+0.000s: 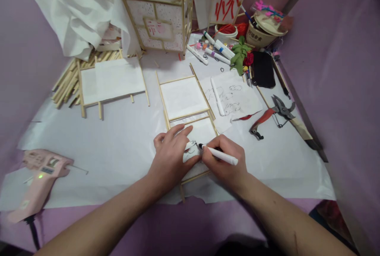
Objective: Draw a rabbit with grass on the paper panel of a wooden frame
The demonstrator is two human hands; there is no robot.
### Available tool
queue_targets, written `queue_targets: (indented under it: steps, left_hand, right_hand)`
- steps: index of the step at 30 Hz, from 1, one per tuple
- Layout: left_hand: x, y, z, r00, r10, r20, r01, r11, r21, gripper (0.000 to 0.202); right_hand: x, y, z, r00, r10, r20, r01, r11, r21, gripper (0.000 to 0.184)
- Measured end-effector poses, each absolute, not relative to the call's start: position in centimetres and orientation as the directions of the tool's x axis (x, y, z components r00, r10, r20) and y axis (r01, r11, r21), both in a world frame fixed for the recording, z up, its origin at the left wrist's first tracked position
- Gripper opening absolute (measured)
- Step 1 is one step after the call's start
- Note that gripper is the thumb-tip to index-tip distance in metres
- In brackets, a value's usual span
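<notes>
My right hand [225, 161] is closed round a white marker [222, 155]. Its dark tip is at small black lines drawn on a white paper panel [204, 129] in a thin wooden stick frame. My left hand [172, 155] rests on the same panel, fingers apart, thumb below the drawn lines. A small white piece [190, 144] shows beside its fingers; whether it is held I cannot tell. Just beyond lies a second framed white panel [182, 97]. To its right, a sheet [243, 93] bears outline sketches, with another white pen [217, 96] on it.
A pink glue gun [44, 176] with a green light lies left. Behind are a framed panel [115, 79], wooden sticks [67, 83] and a tall paper lantern [160, 26]. Right are red-handled pruning shears [270, 115], a black phone [263, 69], several markers [218, 54] and a tub [258, 36].
</notes>
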State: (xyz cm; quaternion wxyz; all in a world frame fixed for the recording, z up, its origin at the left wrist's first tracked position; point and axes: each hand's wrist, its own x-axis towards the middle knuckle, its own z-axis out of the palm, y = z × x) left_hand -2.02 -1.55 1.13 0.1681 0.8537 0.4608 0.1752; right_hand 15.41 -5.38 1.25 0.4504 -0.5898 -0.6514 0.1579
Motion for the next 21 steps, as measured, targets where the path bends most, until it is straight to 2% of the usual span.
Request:
queue_targets:
  steps: [8,21]
  left_hand:
    - [-2.06,-1.64,1.29,0.518,0.841,0.159,0.719,-0.528,0.451,0.028]
    - [-2.12,-1.57,1.18,0.523,0.837,0.161,0.717,-0.534,0.448,0.031]
  right_hand:
    - [15.46,-5.49,1.06,0.099,0.893,0.438,0.658,0.271,-0.702,0.018]
    - [15.67,-5.59,0.88,0.087,0.881,0.465,0.682,0.288,-0.672,0.018]
